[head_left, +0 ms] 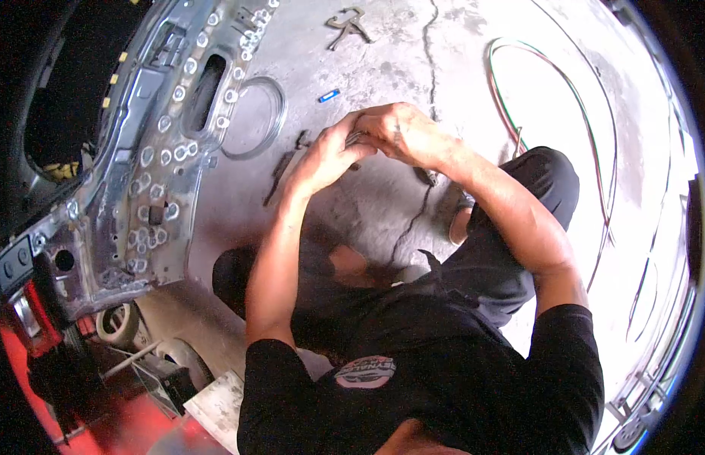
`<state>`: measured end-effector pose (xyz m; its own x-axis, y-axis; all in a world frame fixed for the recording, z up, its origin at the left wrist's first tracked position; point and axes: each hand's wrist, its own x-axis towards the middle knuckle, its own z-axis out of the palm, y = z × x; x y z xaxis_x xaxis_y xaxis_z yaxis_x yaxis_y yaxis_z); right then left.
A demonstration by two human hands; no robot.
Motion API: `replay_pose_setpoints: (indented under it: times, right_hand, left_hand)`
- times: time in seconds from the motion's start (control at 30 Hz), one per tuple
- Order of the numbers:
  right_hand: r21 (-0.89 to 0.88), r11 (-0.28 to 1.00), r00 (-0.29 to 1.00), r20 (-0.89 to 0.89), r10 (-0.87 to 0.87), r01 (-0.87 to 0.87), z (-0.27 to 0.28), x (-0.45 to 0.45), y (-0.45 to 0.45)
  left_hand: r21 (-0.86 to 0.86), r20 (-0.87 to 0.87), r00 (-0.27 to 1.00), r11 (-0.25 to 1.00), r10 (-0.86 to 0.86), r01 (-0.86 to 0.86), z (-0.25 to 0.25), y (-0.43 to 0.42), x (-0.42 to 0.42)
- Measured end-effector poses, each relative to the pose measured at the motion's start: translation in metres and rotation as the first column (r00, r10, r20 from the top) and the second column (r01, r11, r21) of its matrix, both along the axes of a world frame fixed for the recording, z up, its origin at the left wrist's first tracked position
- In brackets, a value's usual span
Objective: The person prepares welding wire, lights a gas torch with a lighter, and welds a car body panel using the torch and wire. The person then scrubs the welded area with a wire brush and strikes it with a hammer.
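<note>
My left hand (328, 155) and my right hand (401, 133) meet in front of me over the concrete floor. Both have curled fingers, pressed together around something small and greyish between them, mostly hidden by the fingers. What it is I cannot make out. Beyond the hands a small blue object (329, 95) lies on the floor. A coil of thin wire (280, 114) rests on the floor to the left, beside the metal panel. Dark metal tools (279, 178) lie just left of my left wrist.
A spot-welded metal car body panel (151, 159) stands close on the left. Locking clamps (350, 29) lie on the floor ahead. A looped red and green hose (495, 83) runs along the right. Wheels (117, 324) and a red surface are at the lower left.
</note>
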<state>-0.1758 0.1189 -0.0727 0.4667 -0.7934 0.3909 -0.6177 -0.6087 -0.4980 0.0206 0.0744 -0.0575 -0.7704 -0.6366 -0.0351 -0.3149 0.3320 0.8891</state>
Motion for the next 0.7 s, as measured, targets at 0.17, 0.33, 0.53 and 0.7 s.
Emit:
replay_pose_setpoints:
  times: [0.17,0.33,0.53,0.7]
  right_hand:
    - [0.017,0.994,0.987,0.114,-0.112,0.111,-0.003,-0.022,-0.012]
    - [0.168,0.93,0.922,0.162,-0.352,0.326,0.025,-0.043,-0.003]
    - [0.175,0.899,0.891,0.153,-0.427,0.401,0.029,-0.037,0.0]
    - [0.38,0.822,0.817,0.23,-0.528,0.424,0.034,-0.031,0.002]
  left_hand:
    - [0.139,0.044,0.991,0.982,0.124,-0.129,-0.003,0.003,0.005]
    - [0.254,-0.021,0.997,0.965,0.077,-0.069,-0.011,-0.016,0.029]
    - [0.394,-0.116,0.978,0.912,0.174,-0.116,-0.022,-0.02,0.029]
    - [0.25,-0.08,0.988,0.963,0.128,-0.105,-0.021,-0.022,0.026]
